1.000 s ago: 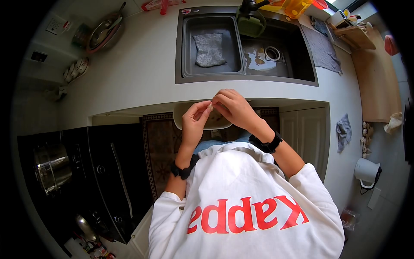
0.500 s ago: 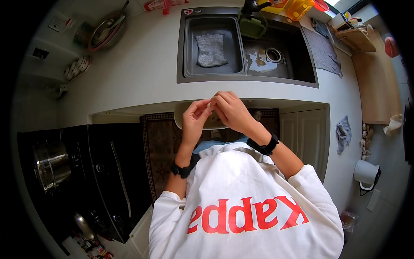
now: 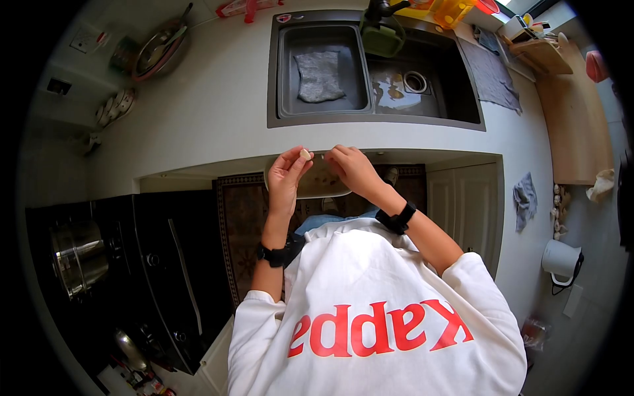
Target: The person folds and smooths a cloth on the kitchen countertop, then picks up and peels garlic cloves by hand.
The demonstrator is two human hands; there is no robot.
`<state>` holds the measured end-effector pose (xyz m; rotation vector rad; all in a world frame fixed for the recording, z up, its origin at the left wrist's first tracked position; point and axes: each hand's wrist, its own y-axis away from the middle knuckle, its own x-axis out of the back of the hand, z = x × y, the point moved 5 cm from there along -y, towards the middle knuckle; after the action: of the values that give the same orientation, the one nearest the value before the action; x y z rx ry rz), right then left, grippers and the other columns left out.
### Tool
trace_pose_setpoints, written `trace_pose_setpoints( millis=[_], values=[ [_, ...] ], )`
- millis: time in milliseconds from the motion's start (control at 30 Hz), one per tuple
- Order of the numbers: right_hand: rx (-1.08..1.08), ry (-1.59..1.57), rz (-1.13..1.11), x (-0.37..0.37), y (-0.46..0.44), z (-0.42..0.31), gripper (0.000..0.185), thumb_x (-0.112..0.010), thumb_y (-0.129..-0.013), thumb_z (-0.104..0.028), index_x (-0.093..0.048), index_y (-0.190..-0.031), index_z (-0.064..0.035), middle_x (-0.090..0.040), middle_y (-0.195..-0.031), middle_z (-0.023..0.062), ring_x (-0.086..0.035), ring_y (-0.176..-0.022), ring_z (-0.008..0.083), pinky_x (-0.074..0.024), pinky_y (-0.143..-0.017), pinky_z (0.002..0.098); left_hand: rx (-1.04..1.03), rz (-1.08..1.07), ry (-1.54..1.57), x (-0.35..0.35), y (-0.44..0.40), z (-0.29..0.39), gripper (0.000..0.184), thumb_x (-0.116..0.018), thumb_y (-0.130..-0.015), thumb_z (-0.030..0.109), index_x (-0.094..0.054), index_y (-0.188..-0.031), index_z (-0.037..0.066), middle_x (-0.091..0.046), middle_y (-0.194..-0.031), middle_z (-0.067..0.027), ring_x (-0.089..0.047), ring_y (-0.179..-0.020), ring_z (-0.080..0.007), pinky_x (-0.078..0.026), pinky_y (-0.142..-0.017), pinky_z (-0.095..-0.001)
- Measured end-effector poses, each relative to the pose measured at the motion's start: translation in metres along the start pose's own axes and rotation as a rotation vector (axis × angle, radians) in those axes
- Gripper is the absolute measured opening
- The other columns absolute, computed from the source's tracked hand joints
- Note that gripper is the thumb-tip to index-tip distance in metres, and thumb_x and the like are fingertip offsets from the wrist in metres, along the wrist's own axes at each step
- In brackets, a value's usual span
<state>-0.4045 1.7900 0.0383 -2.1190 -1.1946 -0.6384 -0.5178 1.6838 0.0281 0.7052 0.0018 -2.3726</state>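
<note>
My left hand (image 3: 285, 177) pinches a small pale piece that looks like a garlic clove (image 3: 305, 154) between thumb and fingertips. A short gap away, my right hand (image 3: 355, 173) has its fingers pressed together, with a tiny light speck at their tips that is too small to name. Both hands are just in front of the counter edge, over a pale bin (image 3: 323, 196) with small bits inside. The hands cover part of its rim.
Beyond the counter edge is a dark double sink (image 3: 272, 99), with a grey cloth (image 3: 319, 76) in its left basin. A stove (image 3: 165, 264) with a steel pot (image 3: 80, 259) stands at left. Garlic bulbs (image 3: 560, 210) and a white kettle (image 3: 561, 259) are at right.
My hands have come apart, the left moving slightly left. The pale clove now shows in its fingertips, and more of the bin's inside is visible.
</note>
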Motion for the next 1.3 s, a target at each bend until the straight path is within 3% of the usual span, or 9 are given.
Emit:
trace_pose_setpoints(
  millis=[167,267,367,467,567,767,1000,1067,1300],
  values=[
    [-0.177,0.053,-0.075,-0.037,0.002,0.061,0.007,-0.054,-0.076,-0.007,-0.055,-0.082,-0.0039,-0.061,-0.069,0.0143,-0.058,-0.068,0.0334,-0.0450,-0.061,0.0404,-0.006,-0.026,-0.020,-0.002,-0.002,0.000,0.022,-0.056,-0.086,0.004,-0.057,-0.108,0.000,-0.060,-0.105,-0.0096,-0.059,-0.099,-0.0180,-0.049,-0.087,-0.0274],
    [-0.216,0.044,0.018,-0.036,-0.003,0.057,0.008,-0.056,-0.077,-0.012,-0.055,-0.079,-0.0044,-0.059,-0.065,0.0148,-0.057,-0.063,0.0352,-0.0443,-0.056,0.0433,-0.020,-0.030,-0.048,-0.001,-0.002,-0.001,0.020,-0.055,-0.087,0.003,-0.058,-0.106,0.000,-0.061,-0.105,-0.0095,-0.058,-0.099,-0.0184,-0.048,-0.087,-0.0275],
    [-0.309,0.114,-0.068,-0.034,-0.010,0.048,0.010,-0.055,-0.081,-0.014,-0.054,-0.079,-0.0042,-0.059,-0.065,0.0149,-0.057,-0.064,0.0353,-0.0444,-0.057,0.0433,-0.036,-0.035,-0.061,0.001,-0.001,-0.001,0.020,-0.055,-0.086,0.003,-0.058,-0.106,0.000,-0.060,-0.105,-0.0096,-0.058,-0.100,-0.0191,-0.049,-0.087,-0.0277],
    [-0.249,0.082,0.018,-0.039,-0.010,0.051,0.014,-0.055,-0.083,-0.016,-0.055,-0.079,-0.0031,-0.059,-0.065,0.0156,-0.058,-0.065,0.0352,-0.0444,-0.057,0.0429,-0.077,-0.048,-0.099,0.004,-0.001,-0.001,0.019,-0.055,-0.086,0.003,-0.058,-0.105,0.000,-0.060,-0.104,-0.0092,-0.059,-0.099,-0.0197,-0.049,-0.086,-0.0278],
    [-0.194,-0.108,0.042,-0.030,-0.010,0.039,0.012,-0.057,-0.083,-0.013,-0.054,-0.086,-0.0020,-0.059,-0.070,0.0163,-0.058,-0.064,0.0326,-0.0441,-0.057,0.0389,-0.063,-0.021,-0.158,0.003,0.001,0.004,0.019,-0.055,-0.087,0.004,-0.058,-0.106,0.000,-0.060,-0.103,-0.0089,-0.060,-0.097,-0.0198,-0.048,-0.085,-0.0276],
    [-0.330,-0.577,-0.077,-0.002,-0.017,-0.003,0.012,-0.056,-0.087,-0.011,-0.055,-0.091,0.0002,-0.061,-0.074,0.0068,-0.057,-0.064,0.0123,-0.0446,-0.059,0.0233,-0.144,-0.010,-0.258,-0.001,0.004,0.010,0.022,-0.056,-0.086,0.002,-0.055,-0.108,0.000,-0.061,-0.103,-0.0090,-0.061,-0.093,-0.0165,-0.048,-0.082,-0.0260],
    [-0.215,-0.564,-0.017,0.017,-0.022,-0.027,0.007,-0.057,-0.083,-0.001,-0.055,-0.089,0.0014,-0.062,-0.080,0.0061,-0.059,-0.072,0.0105,-0.0487,-0.067,0.0236,-0.195,-0.005,-0.446,-0.007,0.003,0.009,0.023,-0.056,-0.084,-0.003,-0.056,-0.106,-0.001,-0.059,-0.103,-0.0074,-0.059,-0.089,-0.0114,-0.046,-0.078,-0.0224],
    [-0.186,-0.519,0.018,0.017,-0.020,-0.026,0.007,-0.058,-0.082,0.000,-0.054,-0.089,0.0013,-0.062,-0.081,0.0061,-0.060,-0.073,0.0106,-0.0493,-0.068,0.0242,-0.307,-0.007,-0.604,-0.016,0.008,0.005,0.024,-0.058,-0.081,-0.004,-0.058,-0.104,0.001,-0.058,-0.097,-0.0062,-0.060,-0.084,-0.0129,-0.047,-0.074,-0.0240],
    [-0.450,-0.849,-0.006,0.006,-0.010,-0.009,0.009,-0.055,-0.087,-0.007,-0.053,-0.089,0.0017,-0.059,-0.080,0.0025,-0.058,-0.073,0.0075,-0.0485,-0.067,0.0210,-0.480,0.040,-0.808,-0.031,0.017,0.005,0.026,-0.061,-0.077,-0.006,-0.061,-0.102,0.003,-0.056,-0.094,-0.0074,-0.060,-0.079,-0.0161,-0.048,-0.070,-0.0259]
  ],
)
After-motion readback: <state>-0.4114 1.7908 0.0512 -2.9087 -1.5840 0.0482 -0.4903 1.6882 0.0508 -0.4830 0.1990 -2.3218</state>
